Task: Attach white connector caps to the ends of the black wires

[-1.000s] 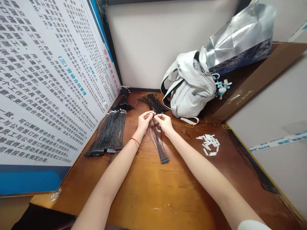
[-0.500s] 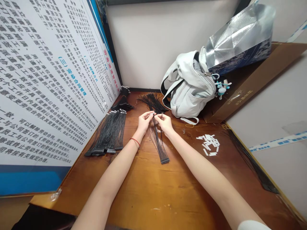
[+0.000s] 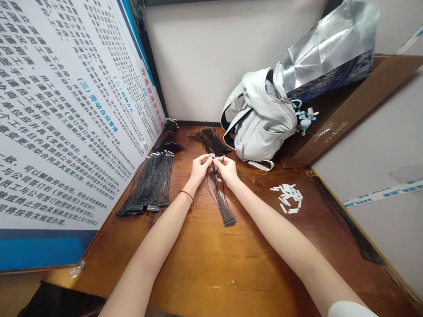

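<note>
Left hand (image 3: pixel 199 169) and right hand (image 3: pixel 227 171) both pinch shut on the top of a black wire harness (image 3: pixel 215 193), its connector end lying on the wooden table (image 3: pixel 205 268), between more harnesses (image 3: pixel 147 185) and white clips (image 3: pixel 287 198).

Narrow corner, wooden desk (image 3: pixel 211 273), reddish-brown varnish, warm sheen. Along its left edge leans a large white notice board (image 3: pixel 72 110), dense Chinese print, blue band at bottom. Plain off-white back wall (image 3: pixel 211 61) meets the desk at a dark skirting strip. Pale right wall (image 3: pixel 373 132) carries a blue-and-white tape strip (image 3: pixel 383 196). Flattened cardboard box (image 3: pixel 333 127) props in the back right corner. Light even, soft.
</note>
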A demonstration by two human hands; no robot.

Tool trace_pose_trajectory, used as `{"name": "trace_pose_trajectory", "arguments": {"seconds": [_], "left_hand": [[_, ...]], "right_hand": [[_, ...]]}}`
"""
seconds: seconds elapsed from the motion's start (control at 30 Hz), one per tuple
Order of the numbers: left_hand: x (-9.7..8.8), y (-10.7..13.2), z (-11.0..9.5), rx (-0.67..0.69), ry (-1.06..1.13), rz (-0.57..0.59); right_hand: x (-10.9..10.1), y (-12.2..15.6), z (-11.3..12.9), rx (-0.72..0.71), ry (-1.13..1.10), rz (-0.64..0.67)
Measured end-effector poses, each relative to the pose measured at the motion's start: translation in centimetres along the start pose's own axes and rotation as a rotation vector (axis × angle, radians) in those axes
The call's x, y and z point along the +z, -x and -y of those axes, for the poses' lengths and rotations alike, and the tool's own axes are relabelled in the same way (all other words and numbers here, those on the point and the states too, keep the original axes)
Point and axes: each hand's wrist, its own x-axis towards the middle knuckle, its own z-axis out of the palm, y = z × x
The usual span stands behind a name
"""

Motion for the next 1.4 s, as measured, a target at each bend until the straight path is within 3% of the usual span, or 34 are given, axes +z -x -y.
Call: {"name": "trace_pose_trajectory", "arguments": {"seconds": [0.23,0.4,0.6,1.07,1.27,1.4], "left_hand": [[-0.4,-0.2,0.4,-0.052,0.110,-0.077],[-0.4,-0.4,0.6,-0.056,0.157,-0.123],[-0.4,-0.3,0.4,-0.051,0.138,-0.119],[-0.5,-0.2,0.1,-0.056,0.103,-0.116],[-0.4,-0.1,0.0,-0.049,0.099,-0.118],[-0.3,-0.1,0.1,-0.048,0.117,-0.109]], "right_hand": [[-1.3,1.9,0.7,0.056,-0.073,0.051],[-4.0,7.0,2.3,0.145,0.057,0.299],[-5.7,10.8,4.2,0.199,0.192,0.455],[-6.1,10.9,5.1,0.200,0.261,0.695],[-5.8,11.1,5.0,0.177,0.255,0.690],[-5.3,11.2,4.6,0.144,0.271,0.590]]}}
